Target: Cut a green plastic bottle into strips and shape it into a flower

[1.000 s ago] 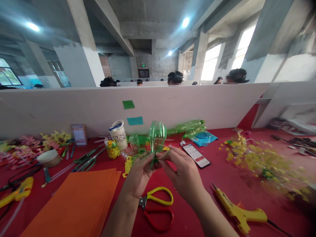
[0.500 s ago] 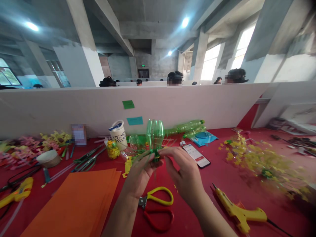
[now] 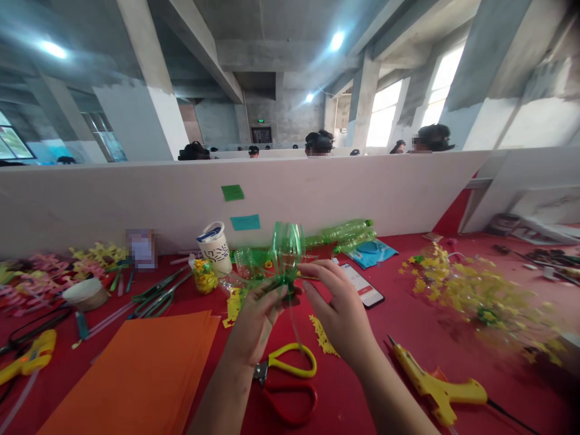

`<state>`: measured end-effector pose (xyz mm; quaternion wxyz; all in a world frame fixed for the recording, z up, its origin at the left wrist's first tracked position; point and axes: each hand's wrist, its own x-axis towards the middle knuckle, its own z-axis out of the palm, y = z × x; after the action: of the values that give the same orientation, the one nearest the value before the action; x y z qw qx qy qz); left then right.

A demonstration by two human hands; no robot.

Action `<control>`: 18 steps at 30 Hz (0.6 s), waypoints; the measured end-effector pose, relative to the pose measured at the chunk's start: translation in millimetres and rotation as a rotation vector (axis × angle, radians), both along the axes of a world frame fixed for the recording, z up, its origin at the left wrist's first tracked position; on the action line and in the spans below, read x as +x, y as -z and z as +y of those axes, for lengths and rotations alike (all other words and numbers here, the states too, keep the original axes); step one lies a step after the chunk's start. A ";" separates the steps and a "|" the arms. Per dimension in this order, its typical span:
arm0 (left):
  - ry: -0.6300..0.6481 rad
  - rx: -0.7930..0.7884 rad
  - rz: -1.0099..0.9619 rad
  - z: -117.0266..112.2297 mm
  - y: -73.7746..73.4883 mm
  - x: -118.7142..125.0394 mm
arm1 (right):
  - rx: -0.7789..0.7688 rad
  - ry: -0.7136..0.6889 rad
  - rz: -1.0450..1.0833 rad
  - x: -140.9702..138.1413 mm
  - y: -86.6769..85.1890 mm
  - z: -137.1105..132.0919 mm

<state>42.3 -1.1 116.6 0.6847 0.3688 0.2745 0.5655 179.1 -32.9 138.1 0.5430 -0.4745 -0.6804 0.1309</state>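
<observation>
My left hand [image 3: 263, 311] is closed round the neck of a cut green plastic bottle [image 3: 287, 244], whose body is slit into upright strips. The bottle stands neck down above the table. A thin clear strip [image 3: 295, 323] hangs below the neck. To its right is my right hand [image 3: 338, 302], fingers apart and bent towards the bottle. The index fingertip reaches the bottle's side; whether it touches I cannot tell. Beneath my hands lie scissors [image 3: 290, 361] with one yellow and one red handle. Yellow star cut-outs [image 3: 322, 335] lie partly behind my right hand.
Orange sheets [image 3: 131, 368] cover the left front. A yellow glue gun [image 3: 435, 383] lies at the right, another glue gun [image 3: 34, 356] at far left. Behind stand a white cup [image 3: 216, 249], green bottles [image 3: 348, 232], a phone [image 3: 362, 284] and a low partition [image 3: 339, 193]. Yellow star sprays [image 3: 480, 296] spread rightwards.
My right hand has drawn slightly away from the bottle's neck, its fingers now apart. More of the yellow stars and the hanging strip show. My left hand keeps its hold.
</observation>
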 end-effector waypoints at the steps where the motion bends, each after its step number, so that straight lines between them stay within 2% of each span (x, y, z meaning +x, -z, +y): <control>1: -0.013 0.008 0.006 -1.0 -1.2 0.9 | -0.010 -0.003 0.023 0.4 -0.5 0.1; 4: -0.037 0.029 0.022 -3.0 -3.3 2.7 | -0.043 -0.037 0.121 1.9 -1.3 1.0; 8: 0.007 0.030 0.044 -1.4 -0.3 1.4 | -0.057 -0.080 0.183 2.4 -1.3 0.7; 13: 0.038 0.028 -0.003 4.0 5.7 -3.7 | 0.058 -0.071 0.045 -0.8 -1.6 -3.8; 18: 0.038 -0.005 -0.049 4.3 4.4 -4.9 | 0.217 -0.060 -0.129 -4.1 -0.5 -3.7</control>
<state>37.4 3.2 112.2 0.7028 0.3582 0.2519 0.5607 175.0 -36.6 138.6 0.5419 -0.4000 -0.7380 0.0418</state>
